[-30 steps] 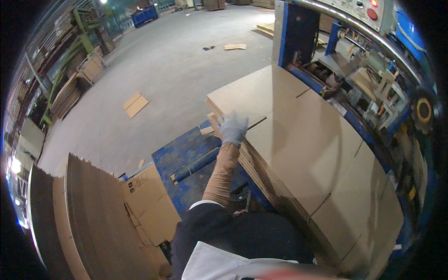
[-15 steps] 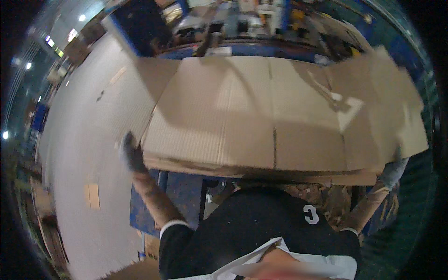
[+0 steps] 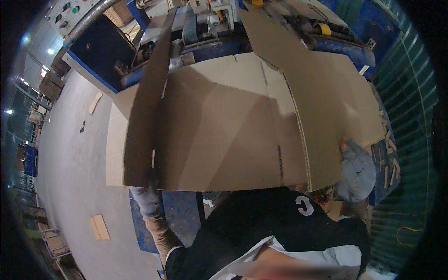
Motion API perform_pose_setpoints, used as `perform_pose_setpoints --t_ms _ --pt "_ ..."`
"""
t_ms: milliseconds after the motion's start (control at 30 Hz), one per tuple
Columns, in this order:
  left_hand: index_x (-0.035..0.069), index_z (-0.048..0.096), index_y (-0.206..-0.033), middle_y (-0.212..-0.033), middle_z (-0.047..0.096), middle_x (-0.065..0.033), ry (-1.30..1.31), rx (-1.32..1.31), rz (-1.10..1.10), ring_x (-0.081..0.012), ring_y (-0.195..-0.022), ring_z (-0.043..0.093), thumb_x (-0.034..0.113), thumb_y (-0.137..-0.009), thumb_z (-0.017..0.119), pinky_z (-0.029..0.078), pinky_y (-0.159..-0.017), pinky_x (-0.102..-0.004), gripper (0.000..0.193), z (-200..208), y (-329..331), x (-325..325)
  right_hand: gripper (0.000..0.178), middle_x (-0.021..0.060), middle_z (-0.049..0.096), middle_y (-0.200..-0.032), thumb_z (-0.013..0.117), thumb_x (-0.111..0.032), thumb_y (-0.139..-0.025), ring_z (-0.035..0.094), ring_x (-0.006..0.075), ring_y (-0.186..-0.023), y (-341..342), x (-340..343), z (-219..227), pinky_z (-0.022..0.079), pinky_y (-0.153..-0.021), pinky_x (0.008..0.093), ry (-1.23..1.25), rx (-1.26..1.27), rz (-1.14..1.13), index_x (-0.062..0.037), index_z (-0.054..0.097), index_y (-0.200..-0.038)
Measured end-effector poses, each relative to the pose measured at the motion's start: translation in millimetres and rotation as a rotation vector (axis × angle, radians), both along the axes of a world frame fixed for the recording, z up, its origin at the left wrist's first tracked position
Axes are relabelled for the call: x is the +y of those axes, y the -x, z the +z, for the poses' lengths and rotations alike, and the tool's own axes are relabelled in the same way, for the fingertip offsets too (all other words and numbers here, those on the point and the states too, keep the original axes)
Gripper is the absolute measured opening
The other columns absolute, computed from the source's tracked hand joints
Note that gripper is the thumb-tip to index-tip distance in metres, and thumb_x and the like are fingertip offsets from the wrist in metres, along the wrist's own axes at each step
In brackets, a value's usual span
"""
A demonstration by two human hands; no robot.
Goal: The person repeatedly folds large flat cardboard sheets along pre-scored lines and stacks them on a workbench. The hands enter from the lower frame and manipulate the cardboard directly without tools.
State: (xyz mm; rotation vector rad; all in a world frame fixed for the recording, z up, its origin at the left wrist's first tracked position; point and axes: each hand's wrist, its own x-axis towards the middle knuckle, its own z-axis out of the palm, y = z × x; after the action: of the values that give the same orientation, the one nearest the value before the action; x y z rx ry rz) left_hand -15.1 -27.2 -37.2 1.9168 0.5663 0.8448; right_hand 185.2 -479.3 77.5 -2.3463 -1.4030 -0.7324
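A large brown cardboard sheet (image 3: 224, 135) lies in front of me on the blue machine, creased into panels. Its left panel (image 3: 144, 112) and right panel (image 3: 303, 98) are raised and tilt inward over the middle. At the near corner of the left panel is my left hand (image 3: 147, 201), in a grey glove, closed on the edge; its fingertips are mostly hidden by the board. My right hand (image 3: 358, 170), also gloved, grips the outer near side of the right panel, with some fingers out of sight.
Ahead stands the blue machine frame (image 3: 340, 49) with rollers and metal parts. A control panel (image 3: 70, 14) with buttons is at the far left. Cardboard scraps (image 3: 391, 158) lie on the blue surface at right, beside a green corrugated wall (image 3: 410, 116). Another cardboard piece (image 3: 99, 227) lies on the grey floor.
The sheet's left and right panels have gone from nearly flat to raised and folded inward. Both hands have moved inward, and the left now meets the sheet's near corner. The view has shifted.
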Motion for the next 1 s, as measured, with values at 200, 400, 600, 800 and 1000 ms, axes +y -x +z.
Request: perform_pose_setpoints --t_ms 200,400,600,800,1000 --pt "0.006 0.054 -0.129 -0.138 0.048 -0.0196 -0.758 0.207 -0.357 -0.0378 -0.128 0.045 -0.002 -0.078 0.054 0.034 -0.108 -0.0457 0.051 -4.0 -61.8 -51.7 0.031 0.009 0.062 -0.121 0.063 -0.019 -0.075 0.057 0.0299 -0.114 -25.5 15.7 -54.2 0.047 -0.095 0.045 0.328 0.133 0.185 -0.0152 0.064 -0.105" --pt "0.012 0.05 -0.132 -0.139 0.046 -0.0161 -1.013 0.546 -0.561 -0.037 -0.129 0.043 0.005 -0.08 0.053 0.028 -0.11 -0.0528 0.052 -2.9 -86.6 -57.0 0.034 0.0092 0.059 -0.125 0.063 -0.022 -0.077 0.054 0.0292 -0.118 -40.5 6.5 -120.2 0.043 -0.101 0.0461 0.295 0.17 0.182 -0.0131 0.063 -0.11" --pt "0.013 0.05 -0.132 -0.139 0.046 -0.0161 -1.024 0.509 -0.504 -0.0371 -0.129 0.042 0.003 -0.077 0.055 0.029 -0.109 -0.0535 0.056 -4.6 -84.7 -45.1 0.057 0.015 0.052 -0.133 0.056 -0.049 -0.084 0.045 0.0343 -0.126 -64.0 -2.9 -106.8 0.029 -0.11 0.0503 0.404 0.284 0.037 -0.0069 0.057 -0.122" --pt "0.01 0.05 -0.132 -0.139 0.045 -0.0185 -0.997 0.498 -0.498 -0.0393 -0.13 0.04 0.005 -0.07 0.062 0.029 -0.109 -0.054 0.063 7.1 -94.4 -36.2 0.064 0.0182 0.057 -0.125 0.054 -0.055 -0.088 0.055 0.0338 -0.112 -101.7 58.0 -111.7 0.04 -0.1 0.0451 0.111 0.572 0.077 -0.0026 0.054 -0.125" --pt "0.004 0.054 -0.127 -0.136 0.049 -0.0219 -0.674 0.386 -0.65 -0.0424 -0.127 0.043 0.031 -0.077 0.07 0.031 -0.108 -0.0495 0.059 20.1 -93.5 -19.1 0.048 0.0098 0.055 -0.067 0.052 -0.047 -0.093 0.059 0.0177 -0.055 -154.2 215.0 -109.7 0.049 -0.049 0.0326 -0.399 1.384 -0.025 0.0007 0.058 -0.086"
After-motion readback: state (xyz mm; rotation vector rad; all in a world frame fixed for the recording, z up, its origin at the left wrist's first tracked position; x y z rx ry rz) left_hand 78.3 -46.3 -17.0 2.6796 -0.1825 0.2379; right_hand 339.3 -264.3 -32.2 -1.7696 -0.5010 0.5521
